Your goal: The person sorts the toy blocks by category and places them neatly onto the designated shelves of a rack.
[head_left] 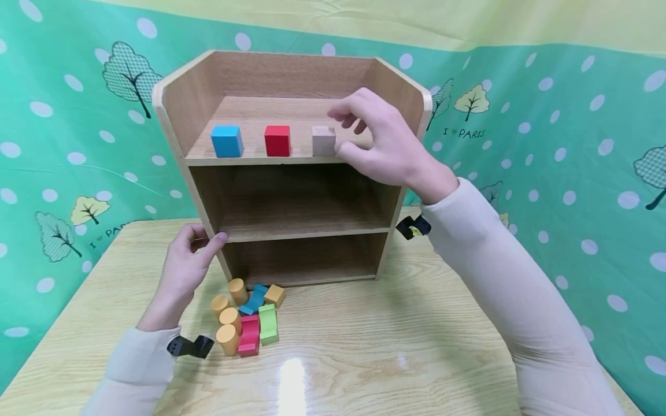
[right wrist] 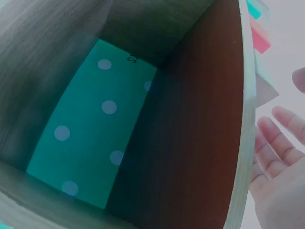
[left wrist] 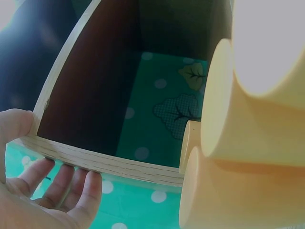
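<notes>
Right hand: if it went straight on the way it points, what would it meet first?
The right hand would probably meet the pale cube first, then the red cube; whether it already touches the pale one is unclear.

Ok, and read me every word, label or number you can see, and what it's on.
"I PARIS", a small green mark between: green cloth, right of the shelf.
"I PA", a mark between, the rest not readable: the cloth left of the shelf.
Right wrist view: one turned character, perhaps "S", on the cloth.
No other readable text.
</notes>
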Available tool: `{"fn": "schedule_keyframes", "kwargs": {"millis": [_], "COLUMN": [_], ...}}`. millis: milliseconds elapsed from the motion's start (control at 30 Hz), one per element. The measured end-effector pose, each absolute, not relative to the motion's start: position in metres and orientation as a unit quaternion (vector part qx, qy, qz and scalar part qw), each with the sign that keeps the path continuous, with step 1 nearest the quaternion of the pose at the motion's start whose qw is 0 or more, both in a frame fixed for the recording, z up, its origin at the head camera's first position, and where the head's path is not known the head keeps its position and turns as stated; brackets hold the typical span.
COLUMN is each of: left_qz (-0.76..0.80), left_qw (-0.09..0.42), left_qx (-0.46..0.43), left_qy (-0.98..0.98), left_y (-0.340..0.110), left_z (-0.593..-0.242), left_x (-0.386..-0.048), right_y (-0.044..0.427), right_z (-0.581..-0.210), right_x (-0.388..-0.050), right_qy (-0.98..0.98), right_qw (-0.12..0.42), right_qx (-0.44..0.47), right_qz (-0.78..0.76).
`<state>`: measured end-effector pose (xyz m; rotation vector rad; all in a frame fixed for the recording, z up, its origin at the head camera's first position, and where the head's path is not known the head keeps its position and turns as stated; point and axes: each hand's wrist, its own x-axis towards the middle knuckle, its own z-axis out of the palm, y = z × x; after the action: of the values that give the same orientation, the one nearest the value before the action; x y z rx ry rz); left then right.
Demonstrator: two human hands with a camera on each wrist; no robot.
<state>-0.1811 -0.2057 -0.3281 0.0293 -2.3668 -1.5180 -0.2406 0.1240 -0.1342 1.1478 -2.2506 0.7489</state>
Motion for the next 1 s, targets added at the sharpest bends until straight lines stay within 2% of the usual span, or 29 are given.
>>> {"fn": "schedule_keyframes", "kwargs": {"millis": [333,600,1000], "left_qz": [-0.529,-0.529,-0.531], "left_qw": [0.16,0.156,0.162], "left_qx": [0.011,0.011,0.008], "left_qy": [-0.833,-0.834,-0.832], "left_y": [-0.206,-0.206,-0.205], "left_z": [-0.329,-0.329,-0.328], "left_x": [-0.181,-0.182,-0.181], "right_y": [0.134,0.141,0.144], "right_z": [-0.141,-0.152,-0.168], "right_x": [-0.233,-0.229,-0.217], "right_qy": [-0.791,-0.739,-0.711], "right_qw": [0.279,0.327,0.332], "right_qx": [0.452,0.502,0.53], "right_qz": [0.304,0.307,0.32]}}
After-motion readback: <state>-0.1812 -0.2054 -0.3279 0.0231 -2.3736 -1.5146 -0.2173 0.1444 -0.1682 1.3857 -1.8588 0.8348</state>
